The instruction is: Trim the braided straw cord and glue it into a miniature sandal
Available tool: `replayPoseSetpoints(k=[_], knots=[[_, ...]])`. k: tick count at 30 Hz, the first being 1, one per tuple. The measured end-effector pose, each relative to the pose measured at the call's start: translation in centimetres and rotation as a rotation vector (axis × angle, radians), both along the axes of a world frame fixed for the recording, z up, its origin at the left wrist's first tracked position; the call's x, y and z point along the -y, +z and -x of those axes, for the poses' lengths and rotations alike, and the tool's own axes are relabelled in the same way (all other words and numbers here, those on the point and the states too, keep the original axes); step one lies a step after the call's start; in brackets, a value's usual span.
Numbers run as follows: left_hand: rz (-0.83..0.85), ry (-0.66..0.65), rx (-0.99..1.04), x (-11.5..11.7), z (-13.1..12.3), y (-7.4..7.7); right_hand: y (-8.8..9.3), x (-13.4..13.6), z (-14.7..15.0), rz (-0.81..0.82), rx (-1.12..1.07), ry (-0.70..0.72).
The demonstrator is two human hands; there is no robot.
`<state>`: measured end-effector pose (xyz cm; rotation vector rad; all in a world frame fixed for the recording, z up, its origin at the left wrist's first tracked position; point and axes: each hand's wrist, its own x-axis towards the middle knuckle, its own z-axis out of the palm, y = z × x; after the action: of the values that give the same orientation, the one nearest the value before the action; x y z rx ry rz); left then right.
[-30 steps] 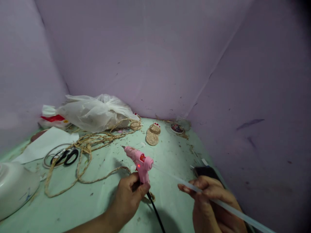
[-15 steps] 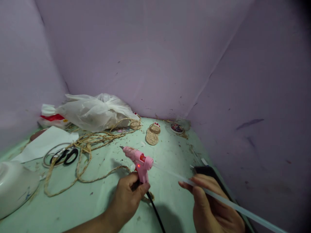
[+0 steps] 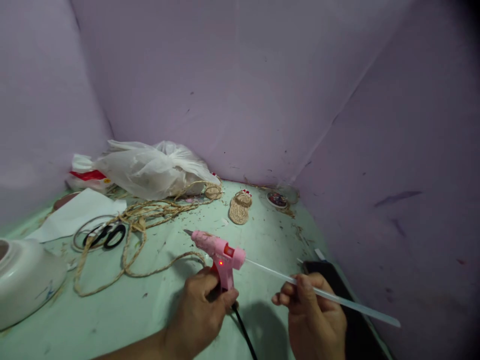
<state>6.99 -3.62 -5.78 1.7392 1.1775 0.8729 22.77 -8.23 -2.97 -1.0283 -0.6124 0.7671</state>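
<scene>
My left hand (image 3: 202, 310) is closed round the handle of a pink hot glue gun (image 3: 215, 250), whose metal nozzle points left and whose small red light is lit. A black cord hangs from the base of its handle. Between thumb and fingers, my right hand (image 3: 315, 312) pinches a long, translucent glue stick (image 3: 360, 309). The stick's thin far end reaches the back of the gun; whether it sits inside the opening I cannot tell. Beyond the gun lies a small sandal-shaped piece of coiled twine (image 3: 240, 210) with red beads.
Braided twine (image 3: 138, 215) lies tangled on the green table at left, beside black-handled scissors (image 3: 114, 236), white paper (image 3: 78, 215) and a white bowl-like vessel (image 3: 30, 280). Behind is a plastic bag (image 3: 157, 170). A round lid-like item (image 3: 276, 200) and a dark flat object (image 3: 330, 280) are at right.
The right hand has shifted left and its grip on the glue stick has changed, so the stick's near end now shows. The glue gun sits slightly further right and lower in view.
</scene>
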Motion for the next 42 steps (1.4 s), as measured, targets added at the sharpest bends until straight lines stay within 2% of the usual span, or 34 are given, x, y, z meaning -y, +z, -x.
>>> replayPoseSetpoints(k=[3,7,9,11,15,25,27,31,33,36,42], knots=[[-0.018,0.017,-0.043,0.3,0.0,-0.1,-0.3,0.2,0.7,-0.015,0.009,0.017],[-0.130,-0.101,-0.116,0.9,-0.2,-0.2,-1.0,0.2,1.3,-0.023,0.175,0.102],[-0.132,-0.137,-0.137,1.1,-0.3,-0.1,-1.3,0.2,1.4,-0.001,0.235,0.076],[-0.117,-0.139,-0.152,1.2,-0.5,0.0,-1.4,0.1,1.3,0.037,0.217,0.076],[-0.113,-0.157,-0.151,0.9,-0.6,0.1,-1.4,-0.2,1.6,0.063,0.053,0.236],[-0.066,-0.280,-0.143,1.0,-0.2,0.5,-1.8,-0.4,1.3,0.071,-0.015,0.001],[0.020,-0.281,-0.017,0.7,-0.1,0.7,-1.6,-0.4,1.1,0.060,-0.032,-0.027],[0.448,-0.268,0.504,0.0,-0.4,1.0,-1.7,-0.3,1.5,0.066,-0.020,-0.010],[0.560,-0.324,0.667,-0.2,-0.7,1.1,-1.6,-0.2,2.1,0.090,0.008,0.029],[0.635,-0.345,0.695,-0.2,-0.9,1.1,-1.3,-0.1,2.9,0.137,0.056,0.081],[0.770,-0.157,0.758,-0.6,-1.0,1.1,-1.4,-0.3,1.2,0.095,-0.011,0.186]])
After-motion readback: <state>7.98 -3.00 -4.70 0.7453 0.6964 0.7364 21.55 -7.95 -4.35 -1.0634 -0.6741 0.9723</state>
